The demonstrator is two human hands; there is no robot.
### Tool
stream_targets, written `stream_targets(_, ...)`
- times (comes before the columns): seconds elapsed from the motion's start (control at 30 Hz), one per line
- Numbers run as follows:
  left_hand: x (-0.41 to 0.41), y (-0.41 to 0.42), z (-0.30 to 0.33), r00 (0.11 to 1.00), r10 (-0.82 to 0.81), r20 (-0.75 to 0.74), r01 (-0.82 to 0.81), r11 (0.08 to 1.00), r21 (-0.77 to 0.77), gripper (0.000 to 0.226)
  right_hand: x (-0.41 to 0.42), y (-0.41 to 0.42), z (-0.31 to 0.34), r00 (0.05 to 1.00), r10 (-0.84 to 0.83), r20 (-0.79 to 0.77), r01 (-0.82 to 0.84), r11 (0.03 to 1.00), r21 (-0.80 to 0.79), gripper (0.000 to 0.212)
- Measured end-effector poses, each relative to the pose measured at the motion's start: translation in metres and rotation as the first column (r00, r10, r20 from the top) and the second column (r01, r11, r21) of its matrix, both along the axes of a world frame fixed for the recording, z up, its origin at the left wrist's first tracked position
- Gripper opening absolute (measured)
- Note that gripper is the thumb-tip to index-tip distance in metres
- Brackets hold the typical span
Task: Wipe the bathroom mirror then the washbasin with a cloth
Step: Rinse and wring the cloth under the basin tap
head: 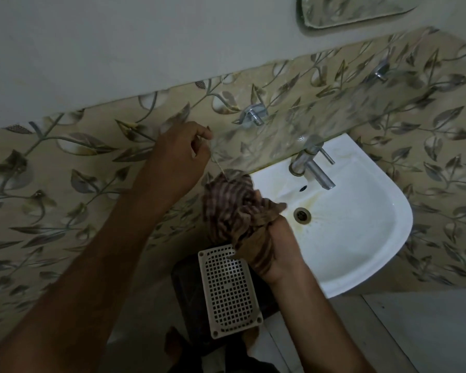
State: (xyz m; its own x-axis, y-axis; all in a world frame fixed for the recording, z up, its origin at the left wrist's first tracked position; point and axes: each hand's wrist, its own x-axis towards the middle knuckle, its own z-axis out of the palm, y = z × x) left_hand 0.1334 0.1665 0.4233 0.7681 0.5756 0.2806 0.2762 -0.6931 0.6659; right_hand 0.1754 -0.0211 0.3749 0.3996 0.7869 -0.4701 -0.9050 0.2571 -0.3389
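My right hand [276, 249] grips a bunched brown striped cloth [228, 203] just left of the white washbasin [388, 224], over its left rim. My left hand [178, 154] is raised by the tiled wall and pinches a thin thread [218, 164] that runs down to the cloth. The basin has a steel tap [314, 168], a drain hole [302, 214] and yellowish stains around the drain. The lower edge of the mirror [347, 12] shows at the top right.
A clear glass shelf [361, 103] on steel brackets juts out from the leaf-patterned tiles above the tap. A beige perforated plastic tray [229, 289] lies on a dark object below the cloth. My bare feet stand on the pale floor at the bottom.
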Motion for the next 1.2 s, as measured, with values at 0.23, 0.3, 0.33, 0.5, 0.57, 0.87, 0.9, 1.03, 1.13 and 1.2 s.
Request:
stream_targets(0.23,-0.002,-0.009,-0.016,0.996,0.086,0.025,-0.081,0.986,-0.147,0.012,0.031,0.001,0.018,0.988,-0.150,0.039,0.151,0.988,-0.023,0.033)
stream_targets(0.3,-0.002,-0.017,-0.021,0.984,0.165,0.069,-0.138,0.946,-0.292,0.004,0.022,0.003,0.013,0.993,-0.114,0.030,0.115,0.993,-0.033,0.047)
stream_targets(0.33,-0.004,-0.021,-0.025,0.974,0.208,0.085,-0.160,0.908,-0.386,0.003,0.018,0.000,0.005,0.997,-0.080,-0.001,0.080,0.996,-0.037,0.045)
stream_targets(0.5,-0.017,-0.046,-0.057,0.967,0.253,0.035,-0.175,0.755,-0.632,0.018,0.004,-0.024,-0.027,0.992,0.097,-0.085,-0.103,0.993,-0.060,0.052)
stream_targets(0.57,-0.026,-0.054,-0.075,0.971,0.237,-0.041,-0.207,0.741,-0.639,0.027,0.006,-0.036,-0.048,0.999,0.027,-0.036,-0.034,0.976,-0.214,0.059)
stream_targets(0.87,-0.022,-0.092,-0.151,0.945,-0.059,-0.320,-0.165,0.761,-0.627,0.021,0.054,-0.021,-0.112,0.768,0.356,0.531,0.292,0.543,-0.787,0.041)
stream_targets(0.9,-0.018,-0.092,-0.159,0.943,-0.049,-0.330,-0.184,0.748,-0.638,0.020,0.062,-0.010,-0.116,0.681,0.407,0.609,0.357,0.542,-0.761,0.039)
stream_targets(1.03,-0.002,-0.090,-0.180,0.949,0.026,-0.315,-0.237,0.717,-0.655,0.017,0.085,0.035,-0.144,0.257,0.555,0.791,0.483,0.635,-0.603,0.017)
stream_targets(1.13,0.012,-0.086,-0.181,0.947,0.080,-0.312,-0.256,0.774,-0.579,0.027,0.066,0.042,-0.178,-0.053,0.727,0.685,0.475,0.621,-0.623,0.058)
stream_targets(1.2,0.019,-0.084,-0.180,0.953,0.109,-0.282,-0.251,0.808,-0.534,0.040,0.050,0.035,-0.190,-0.168,0.758,0.630,0.464,0.625,-0.628,0.064)
